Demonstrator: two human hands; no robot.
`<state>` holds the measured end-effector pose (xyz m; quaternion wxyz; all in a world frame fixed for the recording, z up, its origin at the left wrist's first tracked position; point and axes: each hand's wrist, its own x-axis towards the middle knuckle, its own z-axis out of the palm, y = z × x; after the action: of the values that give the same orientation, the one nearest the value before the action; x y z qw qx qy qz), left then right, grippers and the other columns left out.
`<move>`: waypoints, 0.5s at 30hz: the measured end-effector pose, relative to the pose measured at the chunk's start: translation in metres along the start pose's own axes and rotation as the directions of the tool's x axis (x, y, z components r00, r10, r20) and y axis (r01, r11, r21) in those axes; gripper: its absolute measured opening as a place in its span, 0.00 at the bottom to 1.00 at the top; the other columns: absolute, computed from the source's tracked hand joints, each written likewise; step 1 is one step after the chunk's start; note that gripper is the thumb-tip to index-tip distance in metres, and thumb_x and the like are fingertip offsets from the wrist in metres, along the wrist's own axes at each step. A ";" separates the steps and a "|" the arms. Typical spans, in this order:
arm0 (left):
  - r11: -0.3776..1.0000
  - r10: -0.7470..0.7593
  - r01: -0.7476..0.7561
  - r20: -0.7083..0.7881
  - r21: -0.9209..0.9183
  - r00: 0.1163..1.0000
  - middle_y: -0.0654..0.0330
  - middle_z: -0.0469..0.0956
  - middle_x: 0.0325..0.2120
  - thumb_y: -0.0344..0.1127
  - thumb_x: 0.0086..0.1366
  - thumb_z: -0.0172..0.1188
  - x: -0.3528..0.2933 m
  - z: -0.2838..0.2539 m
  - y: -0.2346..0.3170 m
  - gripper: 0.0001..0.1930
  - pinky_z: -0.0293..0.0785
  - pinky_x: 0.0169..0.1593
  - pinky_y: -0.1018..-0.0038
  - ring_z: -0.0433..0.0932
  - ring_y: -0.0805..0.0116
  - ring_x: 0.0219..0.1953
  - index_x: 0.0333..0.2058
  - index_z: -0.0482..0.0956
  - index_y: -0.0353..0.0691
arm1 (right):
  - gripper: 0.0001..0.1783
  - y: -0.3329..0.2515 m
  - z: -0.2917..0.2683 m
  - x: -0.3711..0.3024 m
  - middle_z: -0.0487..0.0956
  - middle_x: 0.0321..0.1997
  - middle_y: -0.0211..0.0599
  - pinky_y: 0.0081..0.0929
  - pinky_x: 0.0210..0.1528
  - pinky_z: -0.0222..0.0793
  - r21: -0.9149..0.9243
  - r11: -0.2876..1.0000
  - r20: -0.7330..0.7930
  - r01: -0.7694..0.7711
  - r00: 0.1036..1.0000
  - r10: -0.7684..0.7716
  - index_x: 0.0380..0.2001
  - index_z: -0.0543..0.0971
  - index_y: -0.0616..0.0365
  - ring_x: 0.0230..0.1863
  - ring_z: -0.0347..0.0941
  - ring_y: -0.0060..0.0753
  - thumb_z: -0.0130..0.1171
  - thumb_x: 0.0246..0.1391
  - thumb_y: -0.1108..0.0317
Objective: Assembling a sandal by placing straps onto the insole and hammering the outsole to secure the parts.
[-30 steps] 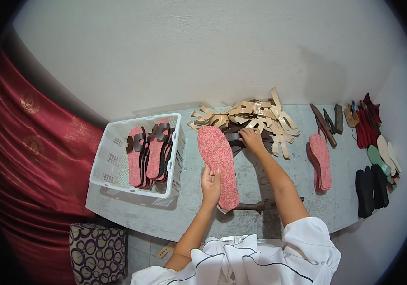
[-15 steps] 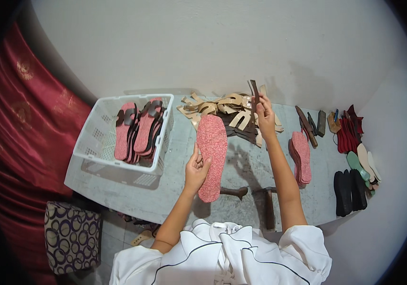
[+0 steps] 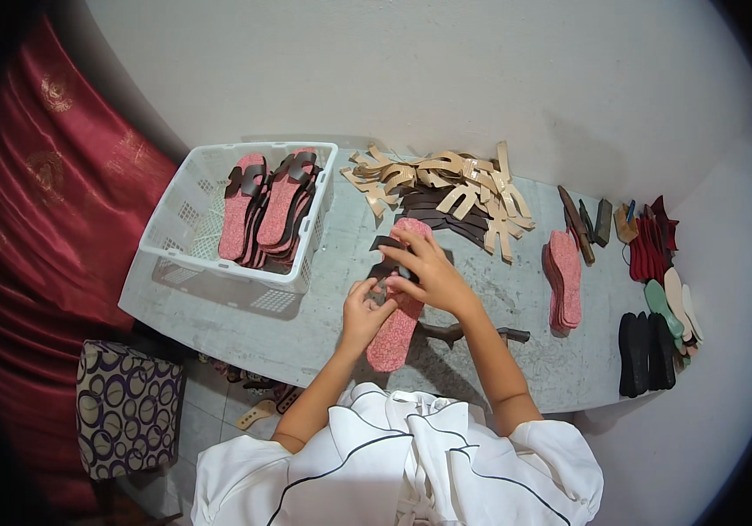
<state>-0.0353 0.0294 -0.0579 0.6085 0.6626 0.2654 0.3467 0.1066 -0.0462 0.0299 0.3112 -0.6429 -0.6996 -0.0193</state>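
Observation:
A pink patterned insole [image 3: 388, 345] is held tilted in front of me, above the table. My left hand [image 3: 364, 317] grips its left edge, the thumb and fingers closed near the middle. Across the upper half of the insole lies a dark brown strap [image 3: 384, 244], its end sticking out on the left. My right hand [image 3: 431, 273] bends over the insole from the right, its fingers on the strap; they partly cover it. Behind the insole, a stack of dark brown straps [image 3: 446, 216] sits below a heap of beige straps [image 3: 459, 171].
At left, a white plastic basket [image 3: 218, 266] holds pink sandals [image 3: 240, 230] with dark straps. Pink insoles [image 3: 565, 285] are stacked at right, near a knife [image 3: 574, 219], red straps [image 3: 645, 250] and black soles [image 3: 648, 352]. A hammer-like tool [image 3: 442, 334] lies close to my right forearm.
My right hand has brought the dark brown strap from the heap down onto the insole. Both hands are now close together, and the insole is lower and more tilted.

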 end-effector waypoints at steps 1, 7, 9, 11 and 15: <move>0.999 -0.035 0.035 -0.014 -0.002 0.999 0.64 0.67 0.29 0.25 0.44 0.66 -0.003 0.000 0.002 0.24 0.60 0.18 0.90 0.65 0.87 0.17 0.42 0.69 0.29 | 0.22 0.001 -0.002 -0.004 0.62 0.56 0.45 0.40 0.59 0.50 0.022 0.997 -0.064 -0.068 0.996 0.069 0.46 0.71 0.54 0.58 0.56 0.47 0.57 0.46 0.61; 0.977 -0.133 0.137 0.033 -0.162 0.990 0.65 0.67 0.27 0.24 0.46 0.65 -0.017 -0.004 0.004 0.20 0.59 0.15 0.89 0.66 0.86 0.14 0.39 0.69 0.31 | 0.22 0.017 0.009 -0.056 0.64 0.53 0.41 0.41 0.54 0.55 0.352 0.884 -0.305 -0.307 0.855 0.419 0.47 0.69 0.55 0.55 0.60 0.44 0.56 0.47 0.65; 0.989 -0.103 0.104 0.014 -0.103 0.995 0.65 0.67 0.26 0.24 0.46 0.64 -0.018 -0.002 0.006 0.19 0.59 0.15 0.89 0.66 0.86 0.14 0.38 0.70 0.31 | 0.24 0.011 0.021 -0.077 0.66 0.48 0.39 0.29 0.47 0.61 0.587 0.654 -0.232 -0.478 0.674 0.701 0.49 0.66 0.56 0.49 0.64 0.34 0.57 0.47 0.66; 0.996 -0.072 0.072 -0.001 -0.043 0.997 0.65 0.67 0.25 0.25 0.47 0.64 -0.018 0.000 0.009 0.17 0.59 0.15 0.89 0.66 0.85 0.14 0.37 0.70 0.32 | 0.27 -0.004 0.034 -0.091 0.66 0.45 0.37 0.26 0.44 0.61 0.614 0.614 -0.212 -0.496 0.646 0.734 0.51 0.65 0.56 0.45 0.64 0.30 0.58 0.46 0.66; 1.000 -0.023 0.024 -0.029 0.011 0.999 0.65 0.67 0.25 0.25 0.47 0.64 -0.018 0.002 0.010 0.17 0.59 0.15 0.88 0.66 0.85 0.14 0.36 0.70 0.32 | 0.34 -0.028 0.052 -0.103 0.66 0.36 0.32 0.16 0.32 0.61 0.662 0.549 -0.136 -0.510 0.638 0.758 0.54 0.59 0.57 0.32 0.63 0.18 0.62 0.43 0.69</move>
<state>-0.0459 0.0129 -0.0510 0.6049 0.6577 0.2840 0.3476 0.0573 -0.1201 -0.0486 0.6099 -0.7126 -0.3006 0.1728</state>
